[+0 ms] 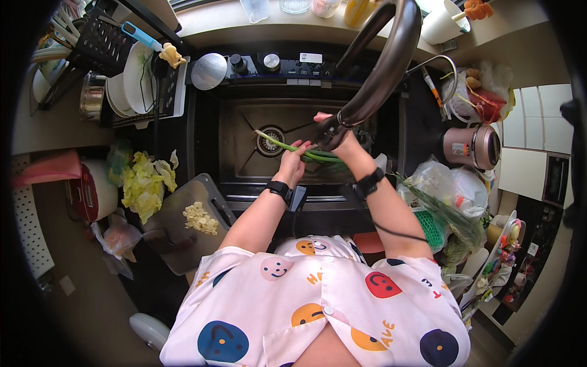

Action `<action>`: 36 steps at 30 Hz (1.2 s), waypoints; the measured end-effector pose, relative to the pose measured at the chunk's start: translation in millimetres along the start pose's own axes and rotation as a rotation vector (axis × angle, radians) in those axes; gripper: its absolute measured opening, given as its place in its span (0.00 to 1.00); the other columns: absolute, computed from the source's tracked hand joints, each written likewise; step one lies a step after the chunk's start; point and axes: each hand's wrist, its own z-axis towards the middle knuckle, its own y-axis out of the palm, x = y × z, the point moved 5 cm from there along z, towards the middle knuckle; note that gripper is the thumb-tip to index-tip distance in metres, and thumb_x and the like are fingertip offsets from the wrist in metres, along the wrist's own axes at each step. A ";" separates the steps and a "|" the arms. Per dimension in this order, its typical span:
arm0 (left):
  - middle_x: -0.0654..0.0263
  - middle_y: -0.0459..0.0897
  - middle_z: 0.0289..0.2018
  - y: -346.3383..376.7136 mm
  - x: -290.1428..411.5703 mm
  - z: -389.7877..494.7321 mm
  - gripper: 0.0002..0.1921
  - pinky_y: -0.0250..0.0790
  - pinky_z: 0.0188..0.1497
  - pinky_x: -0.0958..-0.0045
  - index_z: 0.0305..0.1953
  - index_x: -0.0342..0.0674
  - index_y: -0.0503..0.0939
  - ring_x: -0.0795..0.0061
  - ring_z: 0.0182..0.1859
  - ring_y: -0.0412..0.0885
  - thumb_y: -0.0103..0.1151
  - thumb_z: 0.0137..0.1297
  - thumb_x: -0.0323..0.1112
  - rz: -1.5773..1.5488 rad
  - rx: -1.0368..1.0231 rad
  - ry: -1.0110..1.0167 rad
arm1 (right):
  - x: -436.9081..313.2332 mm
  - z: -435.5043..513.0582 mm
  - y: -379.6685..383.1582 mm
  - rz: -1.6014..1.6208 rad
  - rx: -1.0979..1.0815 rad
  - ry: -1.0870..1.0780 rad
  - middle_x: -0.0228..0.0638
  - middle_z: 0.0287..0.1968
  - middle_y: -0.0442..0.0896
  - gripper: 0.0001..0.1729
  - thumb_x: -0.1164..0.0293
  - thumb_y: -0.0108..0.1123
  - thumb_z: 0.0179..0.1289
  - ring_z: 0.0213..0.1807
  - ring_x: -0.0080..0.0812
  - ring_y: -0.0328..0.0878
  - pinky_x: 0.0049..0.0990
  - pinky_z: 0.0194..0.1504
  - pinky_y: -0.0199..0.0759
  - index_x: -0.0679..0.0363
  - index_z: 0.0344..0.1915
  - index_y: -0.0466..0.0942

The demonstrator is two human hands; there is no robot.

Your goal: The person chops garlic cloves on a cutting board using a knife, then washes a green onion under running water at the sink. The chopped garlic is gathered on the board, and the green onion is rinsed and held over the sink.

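A green onion is held by my left hand over the stainless steel sink. Its white root end points left, above the drain, and its green leaves run right, beneath the tap's spout. My right hand is beside the spout of the dark gooseneck tap, which covers most of the palm and fingers. A few fingertips show past the spout's far side. Whether this hand grips anything is hidden.
Left of the sink, sliced garlic lies on a cutting board, near lettuce leaves and a dish rack. To the right are plastic bags, long green onions and a pink lidded appliance.
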 end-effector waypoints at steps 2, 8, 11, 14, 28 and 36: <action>0.50 0.79 0.55 -0.7 -11.3 10.7 0.19 0.67 0.62 0.63 0.63 0.33 0.62 0.61 0.56 0.78 0.49 0.74 0.24 0.012 -0.030 -0.019 | 1.0 -11.7 1.6 0.087 0.051 0.214 0.37 0.53 0.81 0.22 0.78 0.65 0.58 0.55 0.32 0.78 0.30 0.60 0.70 0.64 0.55 0.76; 0.55 0.81 0.53 24.1 -14.2 -10.1 0.17 0.69 0.58 0.63 0.55 0.34 0.72 0.67 0.52 0.81 0.45 0.79 0.43 0.060 0.097 -0.022 | -109.5 -26.7 -38.0 0.374 0.467 0.100 0.40 0.57 0.81 0.20 0.68 0.48 0.78 0.58 0.30 0.78 0.29 0.61 0.70 0.69 0.61 0.72; 0.55 0.81 0.51 25.6 -13.8 -8.3 0.21 0.71 0.56 0.63 0.54 0.35 0.72 0.66 0.52 0.81 0.39 0.81 0.47 0.033 0.036 -0.083 | -161.6 -27.7 -42.0 0.319 0.474 -0.045 0.43 0.61 0.78 0.23 0.66 0.45 0.80 0.61 0.28 0.75 0.29 0.64 0.68 0.71 0.65 0.69; 0.53 0.81 0.52 26.7 -8.3 -8.7 0.26 0.71 0.58 0.62 0.54 0.34 0.72 0.64 0.52 0.80 0.32 0.81 0.52 0.033 0.002 -0.082 | -180.3 -23.1 -30.3 0.093 0.452 -0.007 0.42 0.61 0.79 0.21 0.71 0.44 0.79 0.59 0.25 0.75 0.27 0.64 0.69 0.72 0.64 0.69; 0.42 0.77 0.55 24.5 36.3 -18.6 0.25 0.70 0.62 0.53 0.57 0.36 0.63 0.52 0.56 0.79 0.27 0.81 0.54 -0.077 -0.073 -0.036 | -165.5 14.4 1.2 0.010 0.343 -0.169 0.45 0.61 0.78 0.24 0.74 0.48 0.77 0.59 0.32 0.78 0.29 0.61 0.69 0.66 0.70 0.64; 0.53 0.80 0.50 33.0 39.0 -21.2 0.28 0.70 0.59 0.57 0.56 0.37 0.70 0.60 0.52 0.79 0.29 0.80 0.55 -0.099 -0.072 -0.140 | 15.3 -17.7 50.7 -0.754 -0.176 0.172 0.47 0.57 0.79 0.31 0.61 0.63 0.65 0.59 0.46 0.77 0.47 0.67 0.60 0.64 0.63 0.68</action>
